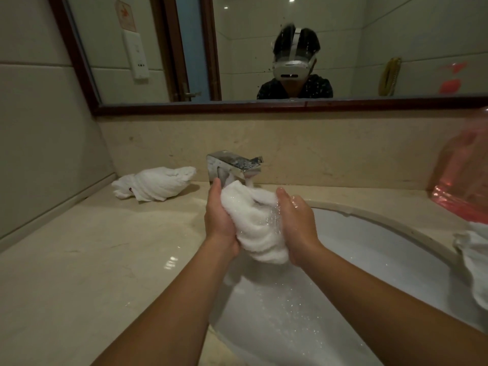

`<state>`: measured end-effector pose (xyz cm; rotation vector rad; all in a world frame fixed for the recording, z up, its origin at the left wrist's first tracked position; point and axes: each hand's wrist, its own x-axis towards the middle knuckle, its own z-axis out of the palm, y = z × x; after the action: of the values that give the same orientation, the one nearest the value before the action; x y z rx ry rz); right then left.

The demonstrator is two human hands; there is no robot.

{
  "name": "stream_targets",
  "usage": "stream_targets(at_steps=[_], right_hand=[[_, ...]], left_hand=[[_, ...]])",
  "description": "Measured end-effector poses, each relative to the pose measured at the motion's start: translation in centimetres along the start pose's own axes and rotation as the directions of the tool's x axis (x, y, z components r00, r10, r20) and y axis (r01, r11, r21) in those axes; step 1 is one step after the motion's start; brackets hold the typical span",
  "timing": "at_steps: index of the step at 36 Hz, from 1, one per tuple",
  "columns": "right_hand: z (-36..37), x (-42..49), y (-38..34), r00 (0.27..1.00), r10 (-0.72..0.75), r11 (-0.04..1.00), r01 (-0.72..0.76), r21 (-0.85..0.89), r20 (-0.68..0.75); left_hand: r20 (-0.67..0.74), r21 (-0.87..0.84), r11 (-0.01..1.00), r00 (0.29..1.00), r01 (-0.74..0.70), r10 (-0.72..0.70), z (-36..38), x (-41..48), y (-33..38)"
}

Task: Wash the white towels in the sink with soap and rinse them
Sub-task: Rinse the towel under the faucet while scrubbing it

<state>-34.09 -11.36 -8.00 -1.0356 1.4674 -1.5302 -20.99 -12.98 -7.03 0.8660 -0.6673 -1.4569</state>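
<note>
The white towel [253, 228], bunched at frame centre under the faucet [235, 167], looked soaked, heavy and limp, best squeezed around its bulk as the left hand [220, 220] and right hand [297, 225] clasped it, fingers curled.

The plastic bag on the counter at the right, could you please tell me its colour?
The plastic bag is translucent pink-red, seen only in the head view.
</note>
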Motion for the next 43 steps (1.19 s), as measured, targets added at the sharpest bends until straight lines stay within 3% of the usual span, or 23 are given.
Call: stream_targets(at_steps=[3,6,8,10,12,16,19,25,28,31,37,43], right_hand=[[-0.1,0.0,-0.5,0.962,-0.212,0.977,0.211,-0.019,-0.175],[-0.3,-0.3,-1.1,0.895,-0.387,0.921,0.385,-0.054,-0.222],[-0.3,-0.5,-1.2,0.858,-0.477,0.877,0.479,-0.040,-0.192],[-0.5,-0.8,-1.2,0.856,-0.498,0.863,0.505,0.018,-0.141],[-0.7,-1.1,-1.0,0.893,-0.437,0.883,0.449,0.138,-0.109],[-0.7,-0.4,-0.5,1.000,-0.013,0.918,0.022,0.396,-0.024],[-1.0,-0.1,0.1,0.969,0.217,0.829,-0.248,0.501,0.121],[-0.5,-0.2,1.2,0.855,0.304,0.793,-0.472,0.386,0.420],[0.0,-0.2,1.0,0.838,0.276,0.756,-0.492,0.432,0.471],[0.1,0.3,0.9,0.884,0.225,0.765,-0.421,0.487,0.410],[-1.6,2.0,1.4,0.963,0.155,0.788,-0.254,0.561,0.219],[-1.7,1.8,1.0,0.975,0.073,0.836,-0.175,0.521,0.209]], left_hand=[[-0.107,0.162,0.986,0.994,0.049,-0.031,0.6,-0.8,-0.1],[-0.115,0.205,0.943,0.964,0.261,-0.241,0.8,-1.2,-0.4],[-0.050,0.106,0.932,0.938,0.347,-0.344,1.0,-1.8,-0.3],[0.032,-0.011,0.934,0.934,0.357,-0.356,1.1,-2.2,-0.3],[0.067,-0.081,0.950,0.953,0.301,-0.296,1.3,-2.2,-0.3],[0.044,-0.166,0.982,0.995,0.093,-0.087,1.3,-1.4,0.2],[-0.046,-0.182,0.983,0.999,0.006,-0.015,0.7,-0.1,0.2],[-0.041,-0.227,0.974,0.999,-0.026,0.017,0.7,-0.5,0.8],[0.042,-0.240,0.969,0.997,-0.056,0.068,0.5,-0.2,0.8],[0.056,-0.188,0.979,0.994,-0.077,0.089,0.4,-0.4,0.7],[0.085,-0.048,0.998,0.995,-0.051,0.055,1.5,-1.4,-0.1],[0.119,-0.100,0.994,0.992,0.049,-0.037,1.2,-1.7,-0.1]])
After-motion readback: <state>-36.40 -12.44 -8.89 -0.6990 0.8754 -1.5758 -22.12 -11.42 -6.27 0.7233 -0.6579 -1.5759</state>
